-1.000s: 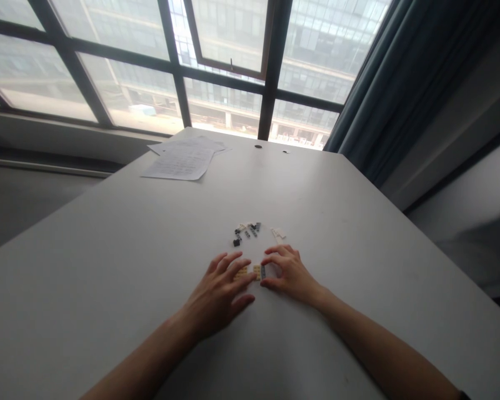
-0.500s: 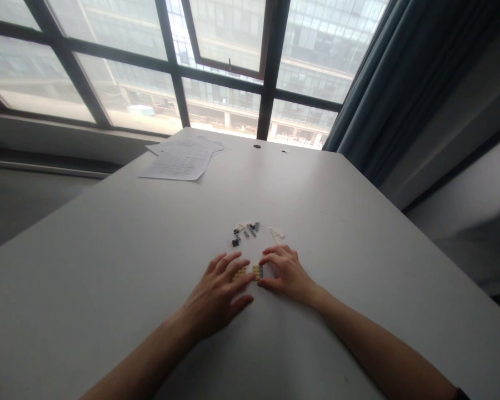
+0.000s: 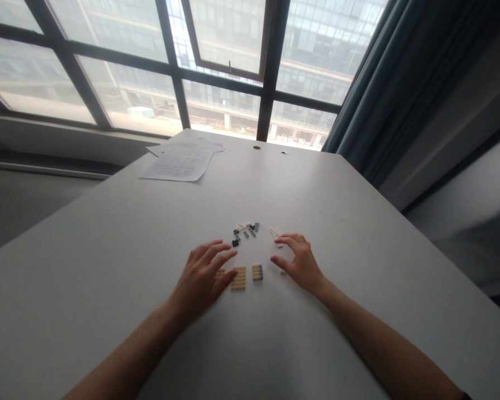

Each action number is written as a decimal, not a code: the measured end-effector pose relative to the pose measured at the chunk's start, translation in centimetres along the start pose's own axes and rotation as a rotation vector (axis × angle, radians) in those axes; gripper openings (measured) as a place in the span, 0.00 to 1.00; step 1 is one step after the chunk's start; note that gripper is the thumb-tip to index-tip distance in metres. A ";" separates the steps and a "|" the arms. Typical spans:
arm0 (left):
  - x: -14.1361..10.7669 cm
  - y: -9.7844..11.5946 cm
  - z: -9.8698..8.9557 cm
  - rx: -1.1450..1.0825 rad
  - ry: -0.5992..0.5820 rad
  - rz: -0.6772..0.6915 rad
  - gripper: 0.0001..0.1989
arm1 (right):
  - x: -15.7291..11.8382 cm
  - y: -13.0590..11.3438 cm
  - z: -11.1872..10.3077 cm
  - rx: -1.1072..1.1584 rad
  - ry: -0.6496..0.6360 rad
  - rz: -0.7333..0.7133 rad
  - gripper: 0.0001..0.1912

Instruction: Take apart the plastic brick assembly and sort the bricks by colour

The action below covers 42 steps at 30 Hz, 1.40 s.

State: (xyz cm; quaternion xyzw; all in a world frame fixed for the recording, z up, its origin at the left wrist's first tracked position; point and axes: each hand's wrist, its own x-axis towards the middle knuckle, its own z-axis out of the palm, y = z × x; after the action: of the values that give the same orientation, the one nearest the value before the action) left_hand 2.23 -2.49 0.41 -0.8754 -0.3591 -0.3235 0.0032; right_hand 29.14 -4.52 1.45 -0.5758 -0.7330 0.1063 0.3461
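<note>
My left hand [image 3: 204, 275] is spread low over the table, its thumb at the left edge of a tan studded block [image 3: 239, 279]. Another tan piece [image 3: 220, 273] shows partly from under its fingers. To the right lies a smaller tan and blue-grey block [image 3: 257, 272], touched by neither hand. My right hand [image 3: 302, 264] has its fingers apart, with the fingertips beside white pieces [image 3: 274, 232]. Below its thumb a small pale piece [image 3: 283, 273] is partly hidden. Several black, grey and white small pieces [image 3: 246, 230] lie beyond the blocks.
Printed papers [image 3: 179, 161] lie at the far left of the white table [image 3: 325, 211]. Two round holes, one of them here [image 3: 257, 148], are near its far edge. Windows and a dark curtain [image 3: 370, 83] stand behind.
My left hand has moved left, uncovering the tan block. My right hand has let go of the tan and blue-grey block and shifted right and slightly away, towards the white pieces.
</note>
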 end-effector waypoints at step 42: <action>0.1 -2.9 -0.2 -0.064 0.167 -0.297 0.12 | 1.5 3.5 1.4 0.113 0.310 0.178 0.11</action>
State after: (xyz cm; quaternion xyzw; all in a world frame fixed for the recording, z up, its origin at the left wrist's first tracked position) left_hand 0.35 -0.30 0.02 -0.7825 -0.4723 -0.4034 -0.0429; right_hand 30.80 -1.75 -0.93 -0.6274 -0.6101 0.0874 0.4759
